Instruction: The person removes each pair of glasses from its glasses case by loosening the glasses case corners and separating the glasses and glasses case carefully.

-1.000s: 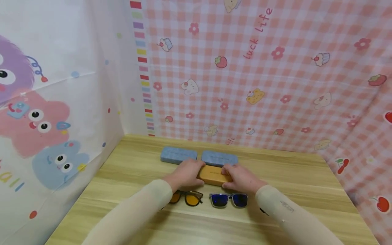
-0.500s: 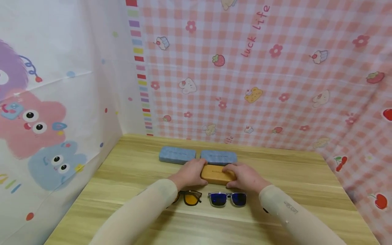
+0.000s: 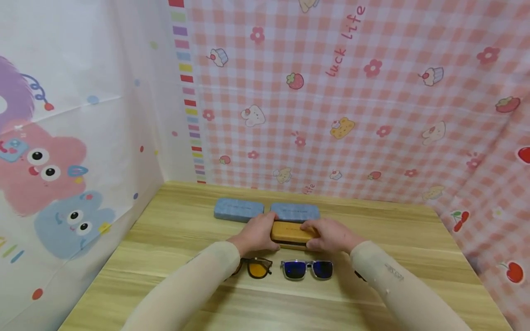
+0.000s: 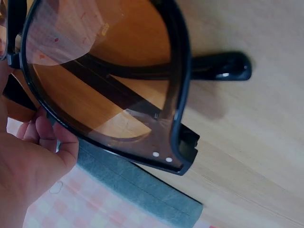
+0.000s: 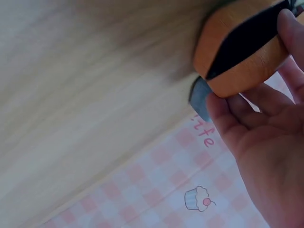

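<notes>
An orange glasses case (image 3: 291,227) lies on the table between my two hands, its lid raised a little so a dark gap shows along the near side. My left hand (image 3: 257,233) holds its left end, thumb toward me and fingers behind. Gripping the right end is my right hand (image 3: 334,236); in the right wrist view its thumb is at the dark opening of the case (image 5: 259,73) and its fingers lie along the lid. Sunglasses with orange lenses (image 3: 258,268) sit below my left wrist, partly hidden by the sleeve. Clear-framed sunglasses with blue lenses (image 3: 307,269) lie just in front of the case.
Two blue glasses cases, a left one (image 3: 239,209) and a right one (image 3: 295,211), stand shut side by side behind the orange case. A pink checked cloth (image 3: 352,101) hangs along the table's back edge, and a white printed cloth (image 3: 107,138) on the left.
The orange case has shifted slightly right with both hands, and its lid has since come up, showing a dark gap. The sunglasses and blue cases stay put.
</notes>
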`<move>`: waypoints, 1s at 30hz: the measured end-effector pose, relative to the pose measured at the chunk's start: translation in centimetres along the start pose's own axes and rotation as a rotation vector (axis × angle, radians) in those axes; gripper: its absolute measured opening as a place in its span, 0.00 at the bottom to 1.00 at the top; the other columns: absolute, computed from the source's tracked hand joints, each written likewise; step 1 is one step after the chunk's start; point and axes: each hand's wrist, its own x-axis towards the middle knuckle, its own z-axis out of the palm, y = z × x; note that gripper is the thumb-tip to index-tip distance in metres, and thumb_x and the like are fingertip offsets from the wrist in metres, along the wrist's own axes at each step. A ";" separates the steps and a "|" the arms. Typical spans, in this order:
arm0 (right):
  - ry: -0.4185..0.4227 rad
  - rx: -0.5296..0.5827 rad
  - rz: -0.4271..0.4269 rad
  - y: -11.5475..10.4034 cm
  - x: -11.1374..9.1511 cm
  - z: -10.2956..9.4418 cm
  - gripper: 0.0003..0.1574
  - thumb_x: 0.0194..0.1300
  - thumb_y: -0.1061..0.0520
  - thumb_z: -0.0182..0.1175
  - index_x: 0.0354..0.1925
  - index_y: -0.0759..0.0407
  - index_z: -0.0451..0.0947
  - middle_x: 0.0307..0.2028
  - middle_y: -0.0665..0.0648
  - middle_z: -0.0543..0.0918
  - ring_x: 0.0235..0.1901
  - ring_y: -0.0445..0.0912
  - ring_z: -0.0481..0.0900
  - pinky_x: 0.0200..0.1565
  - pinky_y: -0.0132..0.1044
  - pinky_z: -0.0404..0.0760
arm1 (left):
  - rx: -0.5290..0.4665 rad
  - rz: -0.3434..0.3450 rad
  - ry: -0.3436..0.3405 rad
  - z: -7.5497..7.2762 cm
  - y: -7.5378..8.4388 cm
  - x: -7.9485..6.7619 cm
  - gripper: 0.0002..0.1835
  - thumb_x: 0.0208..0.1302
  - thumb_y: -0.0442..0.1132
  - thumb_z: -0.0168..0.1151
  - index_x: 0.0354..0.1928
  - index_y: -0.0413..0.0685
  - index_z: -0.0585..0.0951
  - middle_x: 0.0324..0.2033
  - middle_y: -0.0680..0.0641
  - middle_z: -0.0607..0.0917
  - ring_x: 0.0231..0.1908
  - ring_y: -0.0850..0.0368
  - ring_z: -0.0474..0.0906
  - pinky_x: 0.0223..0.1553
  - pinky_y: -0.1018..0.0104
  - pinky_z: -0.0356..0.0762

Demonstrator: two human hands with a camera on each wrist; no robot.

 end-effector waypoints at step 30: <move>0.120 -0.001 0.050 -0.3 -0.2 -1.6 0.30 0.83 0.52 0.58 0.77 0.58 0.71 0.63 0.65 0.86 0.61 0.60 0.86 0.63 0.58 0.84 | 0.008 0.068 0.054 -0.6 -1.9 -2.9 0.32 0.75 0.44 0.67 0.76 0.46 0.72 0.63 0.43 0.86 0.63 0.43 0.83 0.66 0.44 0.81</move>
